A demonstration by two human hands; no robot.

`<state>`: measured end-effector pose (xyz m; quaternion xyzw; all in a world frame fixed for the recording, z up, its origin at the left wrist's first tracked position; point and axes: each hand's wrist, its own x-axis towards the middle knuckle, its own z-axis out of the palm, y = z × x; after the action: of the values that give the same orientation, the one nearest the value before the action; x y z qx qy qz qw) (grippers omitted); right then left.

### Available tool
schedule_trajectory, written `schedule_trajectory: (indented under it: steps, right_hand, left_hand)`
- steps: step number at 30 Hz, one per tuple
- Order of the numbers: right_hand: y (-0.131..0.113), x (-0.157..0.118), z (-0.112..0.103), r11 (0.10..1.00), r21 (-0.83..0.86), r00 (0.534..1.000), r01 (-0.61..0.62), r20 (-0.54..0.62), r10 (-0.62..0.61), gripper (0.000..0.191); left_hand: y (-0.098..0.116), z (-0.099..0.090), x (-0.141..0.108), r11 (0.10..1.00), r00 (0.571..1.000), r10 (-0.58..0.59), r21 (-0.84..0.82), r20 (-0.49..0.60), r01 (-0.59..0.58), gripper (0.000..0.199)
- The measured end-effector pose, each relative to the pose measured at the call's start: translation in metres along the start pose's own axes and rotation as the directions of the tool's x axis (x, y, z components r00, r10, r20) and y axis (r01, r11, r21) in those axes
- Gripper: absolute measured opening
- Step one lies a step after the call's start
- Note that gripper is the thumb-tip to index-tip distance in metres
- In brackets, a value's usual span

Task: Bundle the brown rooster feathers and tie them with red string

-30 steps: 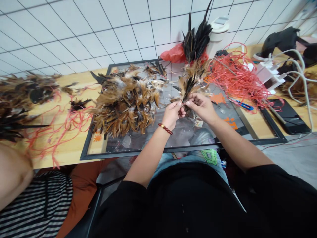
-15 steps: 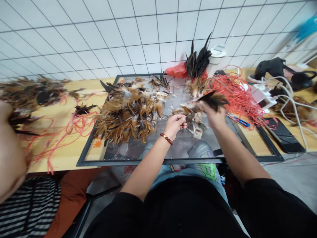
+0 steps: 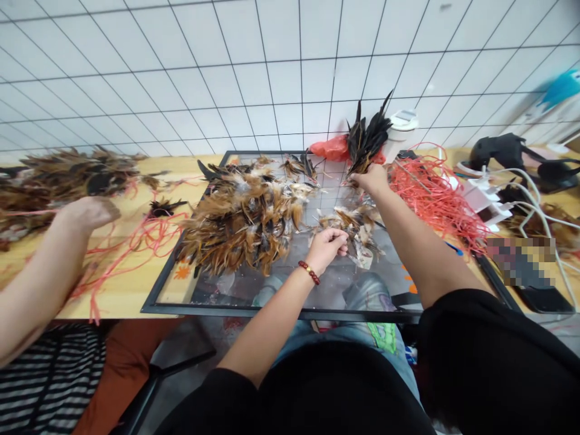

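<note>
My left hand (image 3: 330, 248), with a dark red bead bracelet on its wrist, is closed in a pinch over the glass-topped board; whatever its fingertips hold is too small to make out. Just right of it lies a loose heap of brown and white feathers (image 3: 357, 220). Farther back, my right hand (image 3: 374, 179) has its fingers closed around the lower end of a bunch of dark feathers (image 3: 368, 138). That bunch leans up against a red plastic bag (image 3: 330, 148). A large pile of brown feathers (image 3: 244, 223) spreads left of my left hand.
A co-worker's hand (image 3: 88, 212) reaches over the table at left, near more feathers (image 3: 86, 166) and pink string (image 3: 127, 248). Tangled red plastic string (image 3: 435, 193), a white lidded cup (image 3: 402, 130), a white power strip (image 3: 484, 199) and cables lie at right. A tiled wall stands behind.
My right hand has moved back and left to the dark feathers by the red bag. My left hand stays pinched near the same spot. The co-worker's hand has come into view at left.
</note>
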<state>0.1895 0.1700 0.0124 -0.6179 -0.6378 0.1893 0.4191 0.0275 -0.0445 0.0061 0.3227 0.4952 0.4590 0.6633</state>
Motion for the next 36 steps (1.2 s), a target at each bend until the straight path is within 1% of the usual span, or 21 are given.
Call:
schedule_trajectory:
  steps: [3, 5, 6, 7, 9, 10, 12, 13, 14, 16, 18, 20, 21, 23, 25, 28, 29, 31, 33, 34, 36]
  right_hand:
    - [-0.002, 0.006, -0.008, 0.988, -0.054, 0.979, -0.146, -0.15, 0.136, 0.034]
    - [-0.001, 0.005, -0.019, 0.988, -0.046, 0.968, -0.146, -0.212, 0.133, 0.039]
    - [0.001, 0.002, -0.024, 0.991, -0.053, 0.971, -0.121, -0.211, 0.107, 0.038]
    - [0.001, -0.003, -0.029, 0.994, -0.081, 0.983, -0.075, -0.176, 0.06, 0.035]
    - [0.001, -0.02, -0.032, 0.978, -0.19, 0.996, 0.092, 0.002, -0.093, 0.031]
    - [0.0, -0.029, -0.031, 0.945, -0.255, 0.976, 0.203, 0.13, -0.175, 0.031]
    - [-0.004, -0.048, -0.025, 0.825, -0.377, 0.885, 0.421, 0.37, -0.283, 0.038]
    - [-0.006, -0.055, -0.02, 0.752, -0.435, 0.843, 0.495, 0.45, -0.294, 0.042]
    - [-0.009, -0.06, -0.016, 0.684, -0.491, 0.817, 0.539, 0.503, -0.283, 0.043]
    - [-0.015, -0.064, -0.01, 0.589, -0.573, 0.799, 0.57, 0.553, -0.236, 0.038]
    - [-0.02, -0.065, -0.011, 0.567, -0.585, 0.8, 0.579, 0.543, -0.256, 0.031]
    - [-0.025, -0.07, -0.019, 0.591, -0.537, 0.796, 0.602, 0.468, -0.384, 0.026]
    - [-0.026, -0.076, -0.024, 0.603, -0.504, 0.786, 0.619, 0.404, -0.468, 0.025]
    - [-0.028, -0.094, -0.035, 0.592, -0.453, 0.738, 0.666, 0.286, -0.612, 0.025]
    - [-0.026, -0.116, -0.043, 0.542, -0.456, 0.676, 0.706, 0.206, -0.707, 0.025]
    - [-0.019, -0.145, -0.044, 0.443, -0.465, 0.569, 0.766, 0.171, -0.804, 0.023]
    - [-0.016, -0.152, -0.042, 0.423, -0.459, 0.544, 0.781, 0.169, -0.822, 0.022]
    - [-0.012, -0.16, -0.037, 0.403, -0.434, 0.517, 0.806, 0.182, -0.837, 0.02]
    - [-0.009, -0.164, -0.031, 0.418, -0.397, 0.521, 0.817, 0.197, -0.83, 0.019]
    - [-0.008, -0.165, -0.029, 0.447, -0.371, 0.538, 0.814, 0.194, -0.82, 0.02]
    - [-0.007, -0.165, -0.025, 0.552, -0.287, 0.606, 0.783, 0.154, -0.78, 0.02]
  left_hand:
    - [0.001, 0.0, 0.0, 1.0, 1.0, -0.008, -0.008, -0.005, 0.008, 0.016]
    - [0.0, 0.0, 0.0, 1.0, 1.0, -0.007, -0.003, -0.012, 0.007, 0.017]
    - [0.0, 0.0, 0.0, 1.0, 1.0, -0.006, 0.005, -0.014, 0.006, 0.017]
    - [-0.001, 0.0, 0.001, 1.0, 1.0, -0.002, 0.013, -0.014, 0.003, 0.017]
    - [-0.003, 0.001, 0.001, 1.0, 1.0, 0.008, 0.024, -0.007, -0.008, 0.015]
    - [-0.004, 0.001, 0.002, 1.0, 1.0, 0.014, 0.026, -0.004, -0.014, 0.014]
    - [-0.005, 0.001, 0.002, 0.999, 1.0, 0.025, 0.023, 0.0, -0.025, 0.013]
    - [-0.006, 0.001, 0.002, 0.999, 1.0, 0.029, 0.019, 0.001, -0.029, 0.013]
    - [-0.006, 0.001, 0.003, 0.999, 1.0, 0.03, 0.013, 0.002, -0.03, 0.013]
    - [-0.004, 0.0, 0.003, 0.999, 0.999, 0.037, -0.012, -0.002, -0.037, 0.013]
    - [-0.002, -0.002, 0.004, 0.997, 0.998, 0.061, -0.053, -0.032, -0.063, 0.012]
    - [0.001, -0.005, 0.005, 0.988, 0.992, 0.085, -0.122, -0.089, -0.095, 0.013]
    - [0.003, -0.007, 0.006, 0.981, 0.99, 0.085, -0.167, -0.113, -0.103, 0.013]
    - [0.005, -0.01, 0.007, 0.961, 0.99, 0.052, -0.262, -0.129, -0.085, 0.012]
    - [0.006, -0.012, 0.008, 0.948, 0.995, 0.005, -0.317, -0.095, -0.035, 0.011]
    - [0.006, -0.011, 0.007, 0.952, 0.999, -0.037, -0.303, -0.022, 0.029, 0.022]
    - [0.005, -0.011, 0.007, 0.956, 0.999, -0.042, -0.29, 0.001, 0.04, 0.025]
    - [0.004, -0.01, 0.006, 0.964, 0.998, -0.041, -0.261, 0.04, 0.05, 0.024]
    - [0.004, -0.01, 0.006, 0.973, 0.998, -0.035, -0.226, 0.05, 0.045, 0.019]
    - [0.005, -0.01, 0.006, 0.977, 0.999, -0.03, -0.209, 0.034, 0.037, 0.018]
    - [0.006, -0.011, 0.006, 0.982, 1.0, -0.023, -0.19, -0.009, 0.02, 0.017]
